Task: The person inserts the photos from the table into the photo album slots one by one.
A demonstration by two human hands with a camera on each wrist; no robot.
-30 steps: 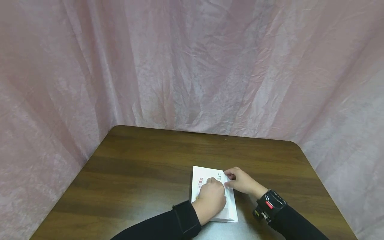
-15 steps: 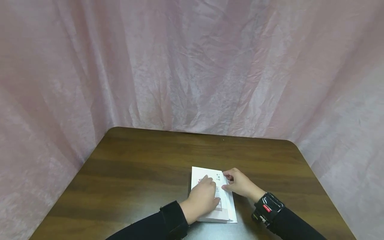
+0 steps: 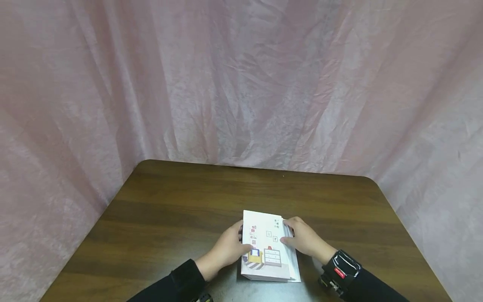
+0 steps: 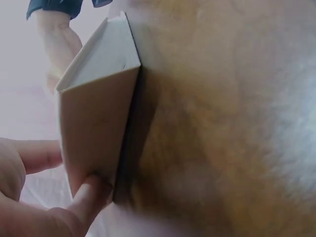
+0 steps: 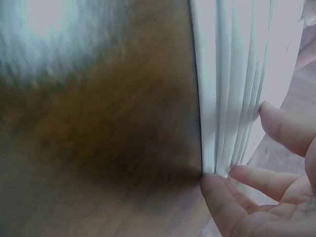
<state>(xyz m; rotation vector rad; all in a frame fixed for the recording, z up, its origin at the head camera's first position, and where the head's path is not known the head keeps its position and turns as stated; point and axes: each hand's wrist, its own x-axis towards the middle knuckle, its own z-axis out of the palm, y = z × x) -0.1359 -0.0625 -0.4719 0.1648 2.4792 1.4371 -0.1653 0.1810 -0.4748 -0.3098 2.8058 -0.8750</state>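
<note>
A thick white book (image 3: 266, 235) lies on the table, its cover printed with small red and black characters and a drawing of furniture. At its left side my left hand (image 3: 225, 248) holds the spine, thumb over the cover's edge. The left wrist view shows fingertips against the plain spine (image 4: 96, 123). My right hand (image 3: 306, 238) grips the opposite long edge, thumb on the cover. In the right wrist view, the fingertips touch the far corner of the layered white page edges (image 5: 229, 89). The book's underside is hidden.
A brown wooden table (image 3: 181, 201) with rounded far corners extends around the book. Pink, wrinkled curtains (image 3: 226, 84) hang behind it and along both sides. A black device (image 3: 341, 266) is strapped to the right wrist.
My left hand has moved left off the cover's top and now holds the spine side, uncovering the printed drawing. The right hand stays at the right edge, with little shift.
</note>
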